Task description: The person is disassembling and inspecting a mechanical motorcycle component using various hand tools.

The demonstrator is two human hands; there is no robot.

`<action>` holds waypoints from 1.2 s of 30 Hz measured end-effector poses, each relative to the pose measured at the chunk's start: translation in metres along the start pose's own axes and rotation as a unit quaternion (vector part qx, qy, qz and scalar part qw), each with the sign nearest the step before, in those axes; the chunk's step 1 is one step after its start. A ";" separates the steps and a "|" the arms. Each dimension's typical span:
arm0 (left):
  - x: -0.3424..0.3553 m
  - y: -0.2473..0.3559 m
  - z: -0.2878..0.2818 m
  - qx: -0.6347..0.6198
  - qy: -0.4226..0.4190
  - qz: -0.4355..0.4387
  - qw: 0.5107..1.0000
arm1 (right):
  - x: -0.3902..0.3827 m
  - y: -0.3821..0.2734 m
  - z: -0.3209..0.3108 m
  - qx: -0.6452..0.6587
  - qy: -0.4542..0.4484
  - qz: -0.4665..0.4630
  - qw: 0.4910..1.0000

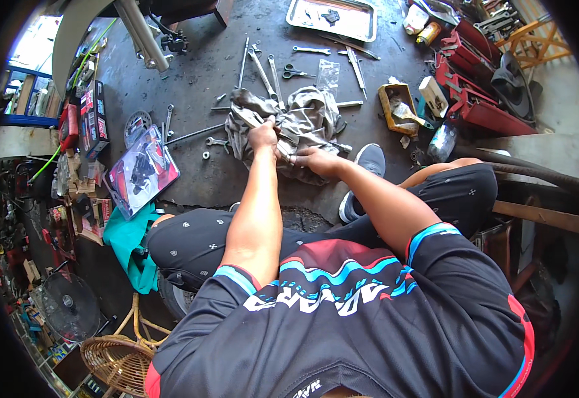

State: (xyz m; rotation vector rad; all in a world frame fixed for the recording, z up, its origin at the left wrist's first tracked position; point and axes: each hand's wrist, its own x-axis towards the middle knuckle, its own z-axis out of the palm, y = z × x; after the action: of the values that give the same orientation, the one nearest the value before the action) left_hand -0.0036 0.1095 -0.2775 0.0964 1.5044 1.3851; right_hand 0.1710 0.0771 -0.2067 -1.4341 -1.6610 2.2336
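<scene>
A crumpled grey rag [312, 109] lies on the dark floor in front of me, bunched under and around both hands. My left hand [263, 138] is closed on its near-left part, knuckles up. Lower and to the right, my right hand [318, 163] has its fingers curled into the cloth's near edge. A small shiny metal end [292, 160] shows between the hands; the rest of that piece is hidden. Beyond the rag lie combination wrenches [263, 71], black-handled scissors [297, 71] and a clear plastic bag [328, 75].
A metal tray [373, 23] with small parts stands at the far side. Red toolboxes [482, 109] and a grimy box with a brush [395, 109] are to the right. A blister pack [142, 171], brake disc [137, 126] and long rod [195, 133] lie left. My shoe [370, 161] is close by.
</scene>
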 end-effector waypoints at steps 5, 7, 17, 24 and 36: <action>-0.010 -0.002 0.006 0.005 -0.008 0.011 1.000 | -0.009 0.005 0.010 0.174 -0.106 0.042 0.978; -0.013 -0.003 0.005 0.042 -0.023 0.039 0.998 | -0.008 0.006 0.012 0.074 -0.069 0.024 0.995; -0.038 0.007 0.010 0.074 0.062 0.043 0.994 | -0.019 -0.017 0.033 -0.321 0.105 0.040 0.940; -0.018 -0.034 0.019 0.149 -0.024 0.059 0.987 | 0.028 0.022 0.020 -0.265 0.190 -0.014 0.945; -0.059 -0.014 0.020 0.064 -0.029 0.009 0.997 | -0.004 -0.012 0.035 -0.297 0.219 0.013 0.929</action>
State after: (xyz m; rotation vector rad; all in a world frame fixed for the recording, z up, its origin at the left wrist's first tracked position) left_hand 0.0447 0.0803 -0.2486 0.2284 1.5449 1.2882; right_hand 0.1443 0.0537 -0.1938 -1.8840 -2.2270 1.2915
